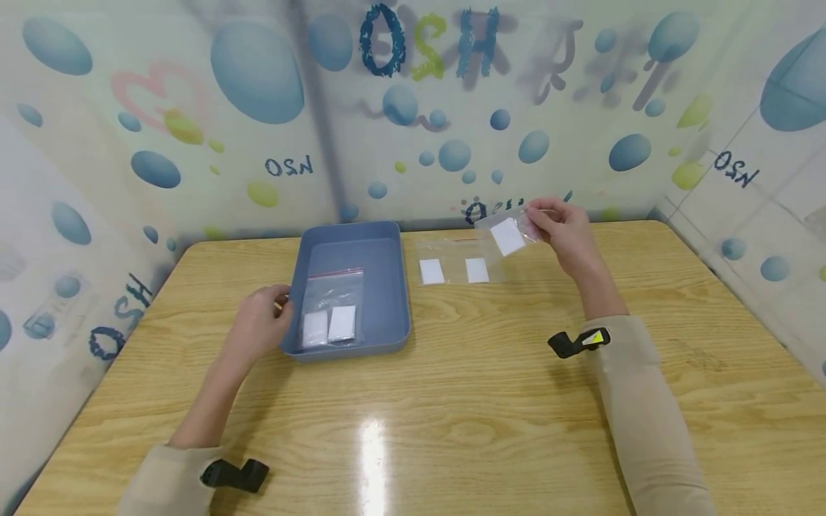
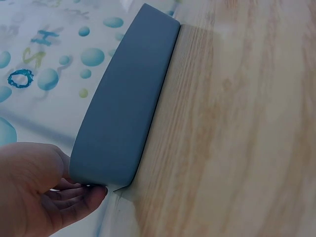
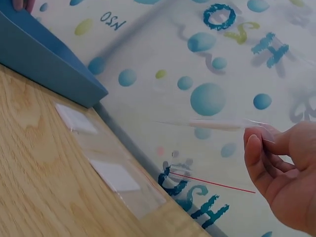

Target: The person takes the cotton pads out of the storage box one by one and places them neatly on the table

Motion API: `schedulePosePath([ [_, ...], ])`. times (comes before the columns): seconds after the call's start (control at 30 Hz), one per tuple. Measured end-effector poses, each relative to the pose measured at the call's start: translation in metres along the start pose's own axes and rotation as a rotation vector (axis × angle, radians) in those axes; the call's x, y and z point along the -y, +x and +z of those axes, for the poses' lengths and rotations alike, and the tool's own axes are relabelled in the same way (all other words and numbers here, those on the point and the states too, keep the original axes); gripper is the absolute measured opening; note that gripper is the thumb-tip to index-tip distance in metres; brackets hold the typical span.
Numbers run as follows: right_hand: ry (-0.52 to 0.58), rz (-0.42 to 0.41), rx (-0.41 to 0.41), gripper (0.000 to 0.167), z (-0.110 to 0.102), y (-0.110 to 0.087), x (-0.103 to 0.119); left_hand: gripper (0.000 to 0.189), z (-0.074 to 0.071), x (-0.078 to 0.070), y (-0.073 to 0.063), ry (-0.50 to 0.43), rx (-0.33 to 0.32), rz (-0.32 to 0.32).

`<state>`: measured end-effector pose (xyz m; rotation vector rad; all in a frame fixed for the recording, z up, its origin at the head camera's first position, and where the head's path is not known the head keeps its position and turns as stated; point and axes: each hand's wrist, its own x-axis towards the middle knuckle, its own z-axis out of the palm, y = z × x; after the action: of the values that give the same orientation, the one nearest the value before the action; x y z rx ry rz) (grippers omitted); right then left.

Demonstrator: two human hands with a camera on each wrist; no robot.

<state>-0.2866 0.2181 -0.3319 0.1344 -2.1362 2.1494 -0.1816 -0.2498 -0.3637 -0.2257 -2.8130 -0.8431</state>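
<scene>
A blue-grey rectangular tray (image 1: 387,294) stands on the table, left of centre. My left hand (image 1: 257,324) holds the tray at its left side wall; in the left wrist view the curled fingers (image 2: 81,205) are at the tray's end, partly hidden by it. At the back right, my right hand (image 1: 564,233) pinches a clear zip bag (image 1: 508,236) with a white square piece inside, raised above the table. Clear zip bags (image 1: 454,269) with white pieces lie flat right of the tray, one partly behind the raised bag. Inside the tray lie clear bags (image 1: 335,288) with white pieces.
The wooden table (image 1: 484,401) reaches back to a wall covering (image 1: 400,165) printed with blue bubbles and letters. Black wrist mounts (image 1: 235,475) sit on both sleeves.
</scene>
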Motion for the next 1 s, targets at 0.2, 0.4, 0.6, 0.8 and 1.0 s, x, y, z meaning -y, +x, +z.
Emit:
schedulePosePath([
  [0.2, -0.048, 0.017, -0.019, 0.025, -0.009, 0.001, -0.008, 0.031, 0.001, 0.000, 0.001, 0.003, 0.006, 0.000],
  [0.4, -0.093, 0.034, -0.022, 0.032, -0.018, 0.002, -0.016, 0.031, 0.001, 0.000, 0.002, -0.002, 0.006, 0.002],
  [0.6, -0.053, 0.070, -0.025, 0.030, -0.027, 0.003, -0.021, 0.031, 0.001, 0.000, 0.002, -0.006, 0.007, 0.002],
  [0.8, -0.083, 0.112, 0.001, 0.032, -0.038, 0.002, -0.023, 0.031, 0.001, -0.001, 0.001, -0.006, 0.000, 0.005],
  [1.0, -0.079, 0.139, 0.044, 0.021, -0.051, 0.000, -0.023, 0.031, 0.000, -0.003, -0.001, -0.007, -0.001, 0.006],
])
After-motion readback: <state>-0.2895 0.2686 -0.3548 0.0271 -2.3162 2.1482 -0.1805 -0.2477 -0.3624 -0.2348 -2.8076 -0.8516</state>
